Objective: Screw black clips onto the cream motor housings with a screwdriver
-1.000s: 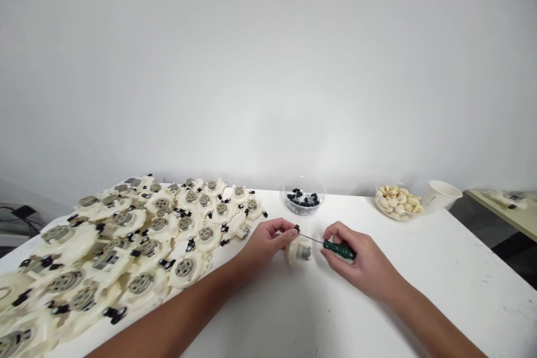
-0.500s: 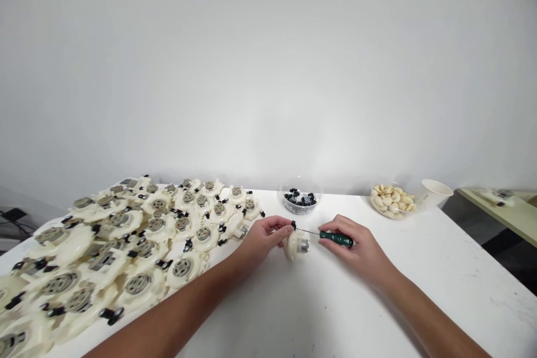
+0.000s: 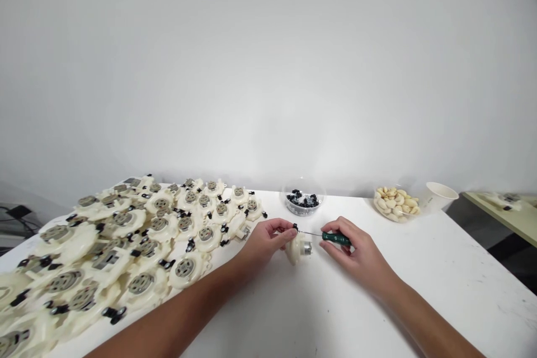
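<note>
My left hand [image 3: 271, 240] is closed on a cream plastic motor housing [image 3: 293, 251], held on edge above the table with its silver motor [image 3: 307, 248] facing right. A small black part [image 3: 295, 227] sits at the top of the housing, by my left fingertips. My right hand [image 3: 354, 246] grips the dark green handle of a screwdriver [image 3: 337, 239] between thumb and fingers. The thin shaft points left, and its tip reaches the black part. Whether the tip sits in a screw is too small to tell.
Many similar motor housings [image 3: 142, 283] with black parts cover the table's left side. Behind my hands stands a clear bowl [image 3: 302, 210] of black parts and screws. A clear bowl of cream-coloured pieces [image 3: 396, 204] and a paper cup [image 3: 438, 197] stand back right, near a shelf [image 3: 499, 215].
The whole view has shifted slightly. Both hands keep their hold, and the screwdriver tip stays at the black part. The green handle looks slightly turned within my right fingers.
</note>
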`<state>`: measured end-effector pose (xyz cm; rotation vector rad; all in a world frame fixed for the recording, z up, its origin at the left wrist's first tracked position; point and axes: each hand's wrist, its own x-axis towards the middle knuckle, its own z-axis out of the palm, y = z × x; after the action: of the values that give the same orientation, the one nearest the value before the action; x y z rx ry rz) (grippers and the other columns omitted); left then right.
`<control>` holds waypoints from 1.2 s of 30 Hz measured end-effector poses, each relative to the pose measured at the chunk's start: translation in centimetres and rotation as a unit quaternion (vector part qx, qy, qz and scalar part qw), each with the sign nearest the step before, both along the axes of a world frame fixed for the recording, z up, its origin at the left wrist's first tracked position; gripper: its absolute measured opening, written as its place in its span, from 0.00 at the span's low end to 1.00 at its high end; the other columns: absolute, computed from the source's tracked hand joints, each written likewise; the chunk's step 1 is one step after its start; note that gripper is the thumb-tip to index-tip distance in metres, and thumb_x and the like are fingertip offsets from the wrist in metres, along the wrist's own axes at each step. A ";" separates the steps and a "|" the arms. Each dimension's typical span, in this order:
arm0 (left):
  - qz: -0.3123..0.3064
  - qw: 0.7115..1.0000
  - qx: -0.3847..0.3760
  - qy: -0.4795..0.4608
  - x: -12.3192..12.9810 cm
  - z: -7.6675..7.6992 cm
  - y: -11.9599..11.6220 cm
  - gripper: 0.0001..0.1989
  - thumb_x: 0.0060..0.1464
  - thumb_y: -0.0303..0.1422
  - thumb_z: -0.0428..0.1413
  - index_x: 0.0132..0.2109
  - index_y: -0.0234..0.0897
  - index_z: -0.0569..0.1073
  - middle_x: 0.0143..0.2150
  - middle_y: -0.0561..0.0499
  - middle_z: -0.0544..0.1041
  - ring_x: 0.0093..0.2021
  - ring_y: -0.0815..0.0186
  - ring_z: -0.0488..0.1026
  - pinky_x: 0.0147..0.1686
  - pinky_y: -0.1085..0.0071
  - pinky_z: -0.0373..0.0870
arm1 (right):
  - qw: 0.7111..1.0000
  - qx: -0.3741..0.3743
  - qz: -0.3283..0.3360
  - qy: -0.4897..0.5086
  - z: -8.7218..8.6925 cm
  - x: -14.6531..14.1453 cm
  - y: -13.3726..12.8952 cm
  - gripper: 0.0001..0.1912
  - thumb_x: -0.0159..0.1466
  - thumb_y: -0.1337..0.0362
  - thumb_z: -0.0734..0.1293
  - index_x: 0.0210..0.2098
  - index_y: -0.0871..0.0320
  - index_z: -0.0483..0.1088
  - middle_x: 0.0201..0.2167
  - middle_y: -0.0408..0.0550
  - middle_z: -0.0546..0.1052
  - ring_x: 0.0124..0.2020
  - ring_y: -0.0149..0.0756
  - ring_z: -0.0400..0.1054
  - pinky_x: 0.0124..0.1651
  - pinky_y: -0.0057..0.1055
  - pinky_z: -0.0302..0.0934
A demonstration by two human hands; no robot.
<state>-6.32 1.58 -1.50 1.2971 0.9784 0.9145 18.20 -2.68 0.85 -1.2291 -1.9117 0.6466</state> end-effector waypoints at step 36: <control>-0.030 0.991 0.077 0.102 -0.4 1.2 -0.5 0.18 0.59 0.48 0.59 0.42 0.36 0.73 0.28 0.57 0.67 0.24 0.71 0.58 0.25 0.75 0.54 | 0.936 -0.290 0.008 0.200 -0.2 -0.6 0.2 0.23 0.65 0.42 0.67 0.31 0.58 0.71 0.17 0.34 0.56 0.19 0.27 0.45 0.23 0.26 0.39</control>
<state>-6.77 1.13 -0.28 1.5671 1.0360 0.8340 17.63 -2.52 0.65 -1.2965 -1.4281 1.4255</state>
